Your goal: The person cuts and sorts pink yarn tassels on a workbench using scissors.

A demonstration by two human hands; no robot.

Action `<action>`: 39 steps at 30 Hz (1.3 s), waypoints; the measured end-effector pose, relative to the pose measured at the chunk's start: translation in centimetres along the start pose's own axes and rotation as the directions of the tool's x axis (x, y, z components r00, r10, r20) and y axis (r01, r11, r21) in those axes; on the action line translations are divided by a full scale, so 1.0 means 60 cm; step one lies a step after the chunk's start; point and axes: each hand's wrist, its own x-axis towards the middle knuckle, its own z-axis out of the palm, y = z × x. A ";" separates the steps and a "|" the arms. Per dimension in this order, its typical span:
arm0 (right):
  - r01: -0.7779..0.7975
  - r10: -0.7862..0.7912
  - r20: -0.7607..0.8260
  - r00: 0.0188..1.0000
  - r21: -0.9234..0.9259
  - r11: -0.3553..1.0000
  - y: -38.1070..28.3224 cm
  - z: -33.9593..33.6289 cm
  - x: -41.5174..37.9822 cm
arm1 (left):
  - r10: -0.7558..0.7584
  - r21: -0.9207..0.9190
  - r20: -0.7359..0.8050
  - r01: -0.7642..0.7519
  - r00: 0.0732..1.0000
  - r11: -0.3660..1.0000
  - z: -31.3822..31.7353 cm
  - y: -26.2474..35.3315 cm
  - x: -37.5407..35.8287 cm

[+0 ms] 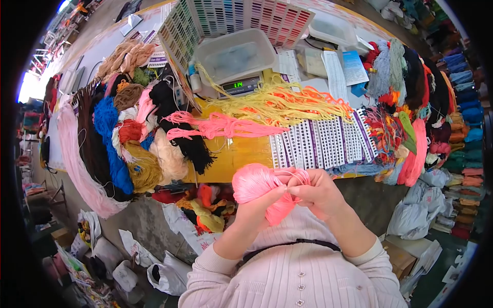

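A glossy pink skein of thread [252, 180] is bunched up in front of my waist. My left hand [255, 209] is closed around its lower side, with the thumb pointing toward the other hand. At the skein's right side, my right hand [319, 191] pinches strands of the same pink thread, and the two thumbs almost meet there. Just beyond my hands, a looser bundle of pink yarn [226, 126] lies across the yellow tabletop [233, 154]. White perforated thread cards [313, 143] lie on the table beyond my right hand.
Yellow and orange yarn [287, 107] is heaped before a digital scale [240, 86] carrying a plastic tub [236, 54]. Behind stands a colour chart [280, 23]. Skeins drape over the table's edge at left, including a blue one [107, 136]. White bags [418, 208] sit to the right.
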 end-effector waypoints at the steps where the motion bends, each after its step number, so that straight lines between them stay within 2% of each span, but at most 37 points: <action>1: -0.009 0.009 -0.002 1.000 0.013 1.000 -0.003 0.003 -0.001 | -0.027 -0.007 -0.049 0.027 0.998 1.000 -0.007 -0.005 -0.002; 2: -0.017 0.017 -0.003 1.000 0.026 1.000 -0.009 0.008 -0.002 | -0.055 -0.016 -0.097 0.054 0.994 0.998 -0.011 -0.008 -0.003; 5: -0.062 0.063 -0.004 0.998 0.045 0.997 -0.013 0.003 -0.004 | 0.028 -0.002 -0.115 -0.029 0.993 1.000 -0.002 -0.005 -0.005; 8: -0.085 0.086 -0.013 0.996 0.073 0.994 -0.010 0.000 -0.003 | -0.055 -0.169 -0.107 0.036 0.993 0.985 0.005 0.000 0.001; 12: -0.110 0.115 -0.048 0.992 0.102 0.989 -0.014 0.002 -0.004 | -0.061 -0.170 -0.118 0.040 0.991 0.985 0.010 0.006 0.002; 15: -0.131 0.136 -0.013 0.991 0.202 0.971 -0.017 -0.005 -0.004 | -0.054 -0.173 -0.152 0.027 0.987 0.984 0.011 0.004 0.004; 18: -0.125 0.127 -0.067 0.990 0.042 0.991 -0.019 -0.002 -0.001 | -0.035 -0.177 -0.165 0.006 0.986 0.984 0.013 0.003 0.005; 21: -0.030 0.010 -0.123 0.992 -0.160 0.987 -0.003 0.008 0.007 | -0.027 -0.153 -0.166 0.001 0.986 0.988 0.012 0.002 0.009; 27: 0.020 -0.021 -0.096 0.995 -0.010 1.000 -0.013 0.005 0.009 | -0.032 -0.156 -0.128 0.011 0.991 0.988 0.003 0.004 0.012; 30: -0.020 0.035 -0.064 0.997 0.214 0.977 -0.007 -0.013 0.010 | -0.051 -0.202 -0.096 0.030 0.994 0.979 -0.010 0.000 0.012; 33: -0.074 0.088 -0.072 0.994 0.177 0.981 -0.020 -0.007 0.006 | -0.005 -0.218 -0.078 -0.013 0.997 0.976 0.004 0.006 0.013; 36: -0.068 0.027 -0.180 0.983 -0.225 0.972 -0.022 0.010 0.009 | 0.002 -0.222 -0.005 -0.003 1.000 0.975 0.002 0.009 0.016; 39: -0.034 -0.010 -0.117 0.993 -0.373 0.927 -0.011 -0.008 0.010 | -0.001 -0.223 0.036 0.009 0.999 0.975 -0.009 0.005 0.020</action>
